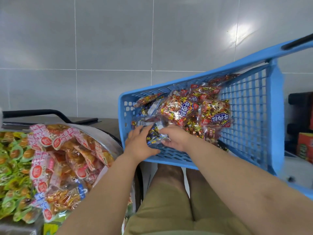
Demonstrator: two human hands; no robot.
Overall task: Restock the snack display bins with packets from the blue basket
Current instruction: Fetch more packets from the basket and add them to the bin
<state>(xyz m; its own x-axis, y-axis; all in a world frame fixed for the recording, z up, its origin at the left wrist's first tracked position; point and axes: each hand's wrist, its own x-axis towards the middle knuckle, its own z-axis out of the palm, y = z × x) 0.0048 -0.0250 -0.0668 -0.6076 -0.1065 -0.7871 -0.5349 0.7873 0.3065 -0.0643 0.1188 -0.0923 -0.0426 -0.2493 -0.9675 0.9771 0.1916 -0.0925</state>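
Note:
The blue basket (249, 116) stands on the floor at the right, holding several clear packets of foil-wrapped sweets with red and blue labels (179, 109). Both hands reach into its near left corner. My left hand (138, 145) and my right hand (174, 138) grip the same clear packet of blue-and-gold wrapped sweets (155, 135) from either side. On the left, a display bin (105, 138) is heaped with orange snack packets (67, 160) bearing pink and red labels.
A neighbouring bin at the far left holds green-wrapped snacks (11, 168). A black bar (50, 112) runs behind the bins. Grey floor tiles (101, 48) lie beyond. Dark crates and a red-and-green box (304, 148) sit at the right edge. My legs (169, 200) are below the basket.

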